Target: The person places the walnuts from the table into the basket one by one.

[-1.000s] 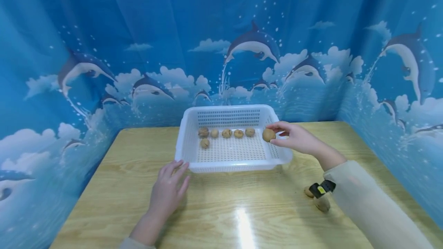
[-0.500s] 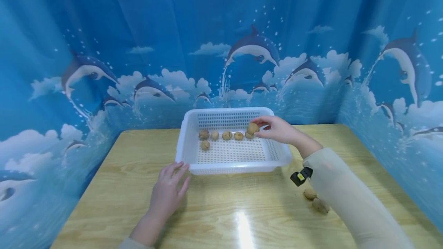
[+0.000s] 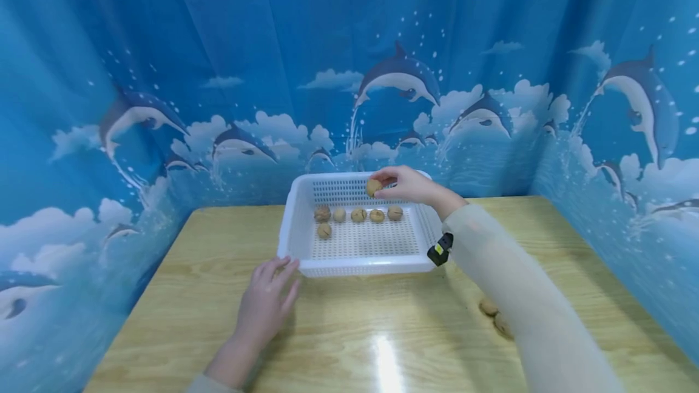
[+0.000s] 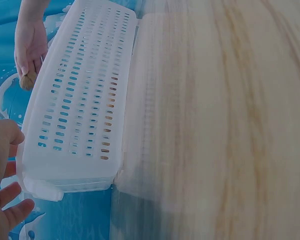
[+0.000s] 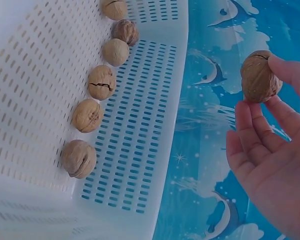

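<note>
Between thumb and fingertips, my right hand (image 3: 406, 185) pinches a walnut (image 3: 374, 187), raised over the back part of a white perforated plastic basket (image 3: 360, 264). The right wrist view shows that walnut (image 5: 260, 77) up close, brown and ridged. Inside the basket several walnuts (image 3: 358, 215) line the far side of the floor, and one walnut (image 3: 324, 231) sits in front of the row's left end. My left hand (image 3: 266, 298) has its fingers spread, with the fingertips at the basket's front left corner. In the left wrist view its fingers (image 4: 7, 195) are loosely extended and hold nothing.
On the wooden table (image 3: 218, 241), two walnuts (image 3: 488, 306) lie to the right, partly behind my right sleeve. A small black device (image 3: 440, 250) is worn at the right wrist. A blue dolphin-print curtain (image 3: 262, 65) stands behind the table and along its sides.
My right hand has carried the walnut leftward and slightly up, from the basket's right side to above its back middle. My left hand stays at the front left corner.
</note>
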A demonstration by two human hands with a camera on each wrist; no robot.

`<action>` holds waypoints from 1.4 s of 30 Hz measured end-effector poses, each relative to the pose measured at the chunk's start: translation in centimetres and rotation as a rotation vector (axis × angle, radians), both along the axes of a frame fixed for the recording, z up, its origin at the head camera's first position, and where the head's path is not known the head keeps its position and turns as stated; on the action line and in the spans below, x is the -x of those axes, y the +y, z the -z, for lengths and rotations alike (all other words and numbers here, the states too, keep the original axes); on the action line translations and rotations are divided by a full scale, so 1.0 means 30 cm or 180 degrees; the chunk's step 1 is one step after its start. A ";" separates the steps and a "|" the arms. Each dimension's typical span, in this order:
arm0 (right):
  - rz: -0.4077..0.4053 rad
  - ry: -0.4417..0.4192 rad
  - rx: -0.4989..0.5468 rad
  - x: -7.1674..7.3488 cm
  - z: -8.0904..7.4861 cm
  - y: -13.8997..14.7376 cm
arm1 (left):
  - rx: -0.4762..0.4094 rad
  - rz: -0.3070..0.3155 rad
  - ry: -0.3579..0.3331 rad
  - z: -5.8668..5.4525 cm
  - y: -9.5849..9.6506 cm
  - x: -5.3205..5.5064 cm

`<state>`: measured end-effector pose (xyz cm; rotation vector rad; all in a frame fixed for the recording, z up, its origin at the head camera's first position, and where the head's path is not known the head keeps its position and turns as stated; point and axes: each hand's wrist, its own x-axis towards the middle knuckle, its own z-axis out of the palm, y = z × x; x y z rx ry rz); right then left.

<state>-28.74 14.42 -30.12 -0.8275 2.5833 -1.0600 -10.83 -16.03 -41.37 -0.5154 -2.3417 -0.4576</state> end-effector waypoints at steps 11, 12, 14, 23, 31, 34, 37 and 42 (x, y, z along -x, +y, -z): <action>-0.0205 -0.0191 -0.0162 0.089 0.063 -0.111 | -0.0036 -0.0014 -0.0018 0.008 0.001 0.004; -0.0218 -0.0209 -0.0195 0.092 0.071 -0.118 | -0.0034 -0.0014 -0.0017 0.008 0.002 0.002; -0.0218 -0.0243 -0.0245 0.102 0.085 -0.136 | -0.0042 -0.0017 -0.0006 0.009 -0.001 0.002; -0.0288 -0.0276 -0.0615 0.147 0.159 -0.198 | -0.0098 0.0008 0.0106 0.023 -0.003 0.003; -0.0322 -0.0215 -0.0890 0.148 0.227 -0.237 | -0.0084 0.0029 0.0147 0.019 -0.002 0.012; -0.0464 -0.0140 -0.1000 0.149 0.244 -0.250 | -0.0085 0.0025 0.0153 0.018 -0.002 0.012; -0.0575 -0.0125 -0.1081 0.144 0.263 -0.263 | -0.0094 0.0022 0.0157 0.020 -0.003 0.013; -0.0645 -0.0072 -0.1257 0.134 0.284 -0.286 | -0.0115 0.0027 0.0185 0.028 -0.006 0.015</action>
